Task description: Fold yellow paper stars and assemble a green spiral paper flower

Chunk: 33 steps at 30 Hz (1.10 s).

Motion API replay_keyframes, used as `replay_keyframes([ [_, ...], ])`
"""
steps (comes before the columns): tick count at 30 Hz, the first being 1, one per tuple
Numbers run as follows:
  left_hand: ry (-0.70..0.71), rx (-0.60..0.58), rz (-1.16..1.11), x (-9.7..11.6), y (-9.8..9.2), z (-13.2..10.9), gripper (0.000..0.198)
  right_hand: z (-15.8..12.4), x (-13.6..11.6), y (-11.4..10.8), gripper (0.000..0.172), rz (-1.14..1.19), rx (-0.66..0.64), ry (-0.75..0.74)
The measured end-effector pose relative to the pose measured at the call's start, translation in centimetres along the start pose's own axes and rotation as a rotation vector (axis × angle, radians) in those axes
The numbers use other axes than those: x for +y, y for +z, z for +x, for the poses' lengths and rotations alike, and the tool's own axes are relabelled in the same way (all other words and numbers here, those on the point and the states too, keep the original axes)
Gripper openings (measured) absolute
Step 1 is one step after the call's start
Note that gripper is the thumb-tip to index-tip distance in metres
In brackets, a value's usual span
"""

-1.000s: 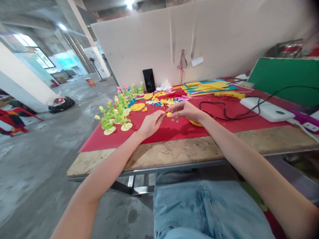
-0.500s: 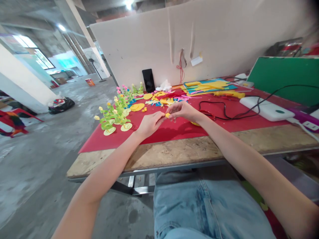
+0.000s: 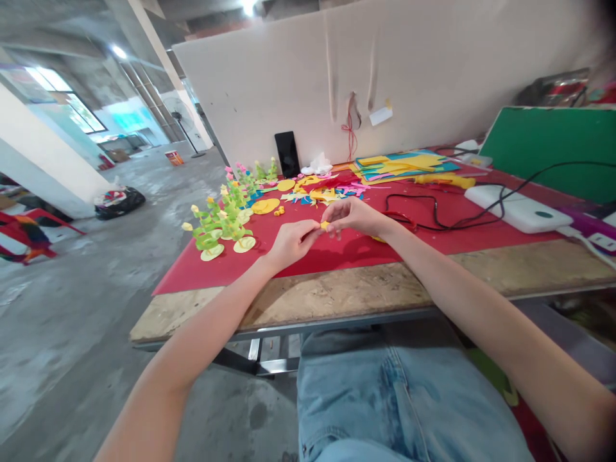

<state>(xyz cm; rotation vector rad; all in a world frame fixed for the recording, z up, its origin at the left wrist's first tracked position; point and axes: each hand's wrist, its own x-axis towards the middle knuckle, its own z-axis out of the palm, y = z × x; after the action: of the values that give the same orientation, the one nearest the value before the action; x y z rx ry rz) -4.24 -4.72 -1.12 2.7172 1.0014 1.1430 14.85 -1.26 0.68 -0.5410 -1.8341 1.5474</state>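
Note:
A small yellow paper piece (image 3: 325, 226) is pinched between the fingertips of both hands, above the red table covering (image 3: 308, 260). My left hand (image 3: 294, 244) grips it from the left with thumb and forefinger together. From the right, my right hand (image 3: 353, 217) holds it too, its other fingers curled loosely. Fingers hide part of the piece, so its exact shape cannot be made out. Left of my hands stand several green paper plants (image 3: 221, 221) with yellow and pink tips on round pale bases. Tiny yellow paper bits (image 3: 280, 210) lie behind my left hand.
Coloured paper scraps (image 3: 317, 189) lie beyond my hands, near yellow discs (image 3: 265, 206). A black phone (image 3: 287, 154) leans against the white panel (image 3: 269, 83). At right are paper sheets (image 3: 404, 163), a black cable (image 3: 436, 215), a white power unit (image 3: 514, 208) and a green board (image 3: 553, 154).
Both hands stay together on the yellow paper piece, shifting very slightly to the right. The fingers have moved only a little; the things on the table stay put.

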Motion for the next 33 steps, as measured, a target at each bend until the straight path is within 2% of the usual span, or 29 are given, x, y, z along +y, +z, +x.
replay_keyframes([
  [9, 0.043, 0.015, -0.002, 0.8, -0.2, 0.2, 0.020, 0.0, 0.1, 0.0, 0.025, -0.014, -0.021, -0.007],
  [13, 0.023, 0.001, -0.020, 0.3, -0.2, 0.4, 0.020, -0.2, -0.2, -0.5, 0.025, -0.018, 0.007, -0.020],
  [21, -0.057, -0.058, -0.039, -0.3, -0.2, 0.4, 0.019, -0.1, -0.1, -0.9, 0.030, 0.006, -0.017, -0.050],
  [27, -0.106, 0.001, -0.031, -0.1, -0.2, 0.6, 0.021, 0.1, 0.2, -0.7, 0.028, 0.008, 0.036, -0.056],
  [33, -0.074, -0.021, -0.014, 0.0, -0.4, 0.4, 0.022, 0.2, 0.3, -0.6, 0.028, 0.013, 0.073, -0.075],
])
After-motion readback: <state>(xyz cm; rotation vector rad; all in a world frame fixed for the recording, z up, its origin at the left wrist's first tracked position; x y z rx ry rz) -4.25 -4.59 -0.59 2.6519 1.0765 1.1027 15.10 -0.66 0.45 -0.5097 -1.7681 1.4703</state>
